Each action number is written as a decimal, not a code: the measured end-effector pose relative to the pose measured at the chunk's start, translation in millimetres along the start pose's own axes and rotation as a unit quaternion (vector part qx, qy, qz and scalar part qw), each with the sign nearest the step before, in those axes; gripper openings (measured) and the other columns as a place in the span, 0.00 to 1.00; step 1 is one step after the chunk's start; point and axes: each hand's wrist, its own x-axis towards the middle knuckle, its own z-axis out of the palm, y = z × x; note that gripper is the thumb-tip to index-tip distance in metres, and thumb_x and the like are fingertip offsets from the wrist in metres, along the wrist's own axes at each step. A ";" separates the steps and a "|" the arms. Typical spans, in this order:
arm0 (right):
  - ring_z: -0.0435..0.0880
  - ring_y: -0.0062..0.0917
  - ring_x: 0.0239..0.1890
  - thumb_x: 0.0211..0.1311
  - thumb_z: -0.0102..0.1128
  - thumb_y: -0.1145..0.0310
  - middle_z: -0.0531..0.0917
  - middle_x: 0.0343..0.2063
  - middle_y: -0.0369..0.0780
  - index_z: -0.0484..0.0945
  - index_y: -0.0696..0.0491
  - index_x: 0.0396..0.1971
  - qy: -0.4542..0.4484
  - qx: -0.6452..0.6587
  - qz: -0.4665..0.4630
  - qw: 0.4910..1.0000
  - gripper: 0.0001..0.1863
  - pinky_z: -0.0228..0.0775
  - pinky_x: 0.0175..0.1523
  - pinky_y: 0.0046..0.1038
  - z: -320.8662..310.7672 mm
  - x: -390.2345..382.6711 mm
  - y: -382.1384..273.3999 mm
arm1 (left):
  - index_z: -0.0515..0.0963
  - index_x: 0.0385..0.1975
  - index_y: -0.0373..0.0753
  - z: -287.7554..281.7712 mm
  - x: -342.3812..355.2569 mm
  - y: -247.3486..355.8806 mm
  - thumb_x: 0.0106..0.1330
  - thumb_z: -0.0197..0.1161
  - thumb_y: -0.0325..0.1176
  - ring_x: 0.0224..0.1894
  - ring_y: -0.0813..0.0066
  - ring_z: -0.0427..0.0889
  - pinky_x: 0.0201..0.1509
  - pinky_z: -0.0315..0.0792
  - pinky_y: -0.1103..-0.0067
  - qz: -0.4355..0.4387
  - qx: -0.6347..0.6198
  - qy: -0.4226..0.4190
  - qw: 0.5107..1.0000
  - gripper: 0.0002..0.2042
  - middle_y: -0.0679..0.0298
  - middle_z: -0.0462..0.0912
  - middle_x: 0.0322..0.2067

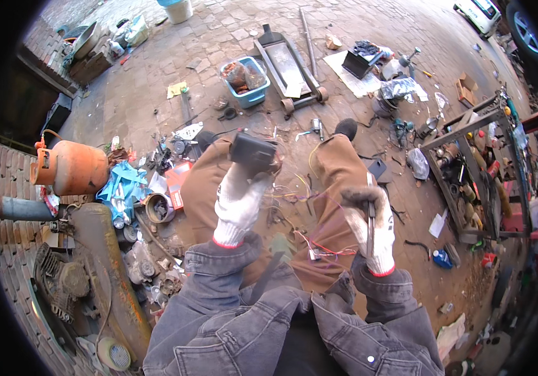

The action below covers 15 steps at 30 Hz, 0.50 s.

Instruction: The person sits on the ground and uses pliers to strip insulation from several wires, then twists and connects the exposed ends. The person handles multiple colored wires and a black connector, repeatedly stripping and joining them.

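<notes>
Both my hands wear white work gloves with dark, soiled fingers. My left hand (241, 200) is raised over my left knee, closed round a black boxy device (253, 151). Over my right thigh, my right hand (369, 225) grips a slim metal tool (370, 229) that stands nearly upright; its exact kind is unclear. Thin coloured wires (328, 249) run between my legs, with a small white connector (313, 254) lying among them. A yellow wire (311, 160) loops across my right knee.
Left of me stand an orange gas cylinder (81, 167) and a rusty tank (103, 263). Ahead are a blue basin (253, 95) and a low wheeled metal frame (288, 66). A cluttered metal rack (463, 182) stands at right. Small parts and tools litter the brick ground.
</notes>
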 end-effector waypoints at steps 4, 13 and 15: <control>0.80 0.31 0.55 0.56 0.72 0.69 0.78 0.53 0.44 0.69 0.59 0.58 0.004 -0.082 -0.043 0.996 0.31 0.72 0.61 0.33 27.2 13.0 -21.9 | 0.75 0.58 0.35 20.5 -12.5 4.0 0.61 0.63 0.16 0.49 0.75 0.82 0.54 0.76 0.76 0.108 0.243 -0.177 0.948 0.24 0.60 0.83 0.49; 0.85 0.29 0.49 0.71 0.60 0.65 0.84 0.50 0.43 0.74 0.57 0.57 0.200 0.166 0.048 0.964 0.19 0.75 0.59 0.31 21.8 53.2 -22.8 | 0.79 0.53 0.34 -3.6 -26.0 -20.9 0.64 0.61 0.32 0.51 0.67 0.82 0.55 0.75 0.73 -0.066 0.209 -0.211 0.953 0.17 0.56 0.84 0.48; 0.85 0.33 0.50 0.71 0.61 0.64 0.85 0.50 0.44 0.75 0.54 0.55 0.155 0.258 -0.003 0.954 0.17 0.77 0.58 0.34 1.7 55.2 -20.1 | 0.79 0.53 0.34 -14.5 -32.4 -34.0 0.66 0.61 0.34 0.48 0.71 0.84 0.54 0.75 0.75 -0.116 0.232 -0.172 0.950 0.18 0.58 0.85 0.47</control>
